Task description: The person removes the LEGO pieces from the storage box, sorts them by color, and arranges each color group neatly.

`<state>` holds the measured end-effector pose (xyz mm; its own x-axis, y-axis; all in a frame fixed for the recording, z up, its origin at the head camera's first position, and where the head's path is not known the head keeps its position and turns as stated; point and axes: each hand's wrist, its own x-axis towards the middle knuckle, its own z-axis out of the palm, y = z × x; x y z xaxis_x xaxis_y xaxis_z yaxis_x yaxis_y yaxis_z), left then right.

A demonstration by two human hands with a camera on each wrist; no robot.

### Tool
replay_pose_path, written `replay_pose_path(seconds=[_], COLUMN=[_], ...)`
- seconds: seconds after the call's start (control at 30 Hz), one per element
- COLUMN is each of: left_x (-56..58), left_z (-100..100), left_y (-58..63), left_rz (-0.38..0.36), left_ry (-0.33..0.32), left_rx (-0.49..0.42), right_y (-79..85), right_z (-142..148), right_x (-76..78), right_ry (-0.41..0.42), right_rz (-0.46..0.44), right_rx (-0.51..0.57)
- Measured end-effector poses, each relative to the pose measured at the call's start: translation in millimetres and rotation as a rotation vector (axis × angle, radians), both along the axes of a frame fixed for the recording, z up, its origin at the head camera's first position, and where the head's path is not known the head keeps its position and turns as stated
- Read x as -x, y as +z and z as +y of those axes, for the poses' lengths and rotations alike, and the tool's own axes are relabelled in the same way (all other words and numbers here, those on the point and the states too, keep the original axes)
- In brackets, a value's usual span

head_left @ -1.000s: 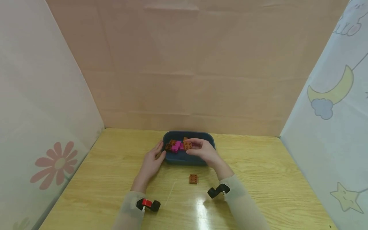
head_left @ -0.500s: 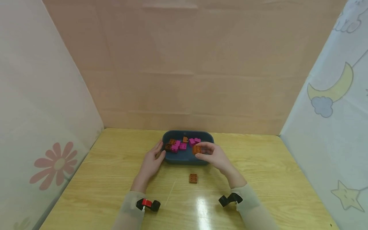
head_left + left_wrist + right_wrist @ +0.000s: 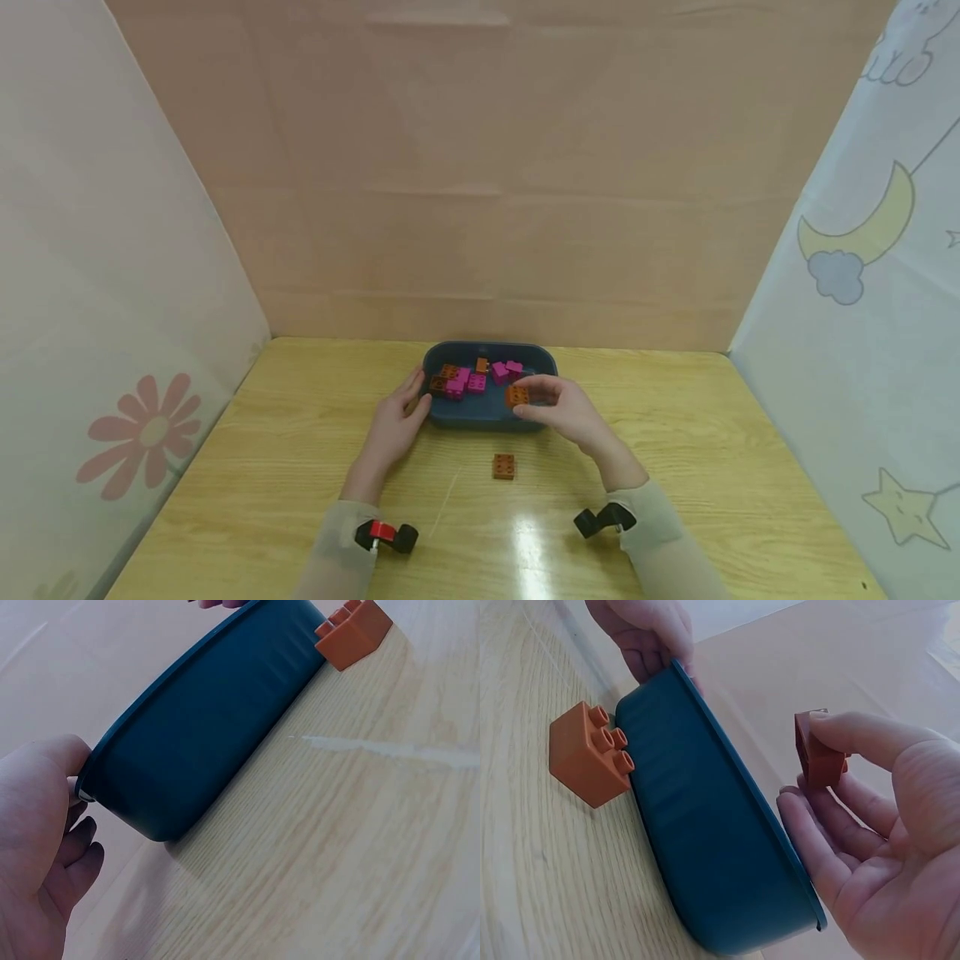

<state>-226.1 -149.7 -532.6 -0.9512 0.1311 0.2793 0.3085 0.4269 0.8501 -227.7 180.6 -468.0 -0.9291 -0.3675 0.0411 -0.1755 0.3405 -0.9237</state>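
Note:
A dark blue bin [image 3: 480, 417] stands on the table with toy building bricks inside. My left hand [image 3: 393, 425] grips its left end, the thumb at the rim in the left wrist view. Over the right part of the bin, my right hand [image 3: 566, 410] pinches an orange brick [image 3: 822, 754] between thumb and fingers, above the rim in the right wrist view. Another orange brick [image 3: 504, 467] lies on the table in front of the bin, studs up. Pink bricks [image 3: 476, 382] and orange-brown bricks [image 3: 438, 383] are grouped at the bin's left side.
Two pink bricks [image 3: 500, 372] and a small orange brick [image 3: 482, 365] lie toward the bin's back. The wooden table [image 3: 660, 433] meets a tan backdrop [image 3: 480, 208] behind the bin. Printed white sheets [image 3: 870, 350] border both sides.
My right hand has carried the orange brick rightward and a little nearer, uncovering pink bricks at the back of the bin. The left hand stays at the bin's end.

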Motion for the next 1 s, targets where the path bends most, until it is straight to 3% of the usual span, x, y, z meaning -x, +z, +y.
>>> replay_pose_path(seconds=[0.2, 0.7, 1.0], left_x=[0.0, -1.5, -0.5], left_z=[0, 1, 2], left_y=[0.6, 2.3, 2.1], left_rz=[0.01, -0.001, -0.013], left_ry=[0.003, 0.006, 0.003], left_rx=[0.008, 0.014, 0.009], right_y=[1.2, -8.0, -5.4], right_z=[3, 31, 41], right_x=[-4.7, -23.5, -28.7], right_ry=[-0.003, 0.088, 0.164], right_rz=[0.008, 0.018, 0.039], right_rx=[-0.029, -0.008, -0.091])
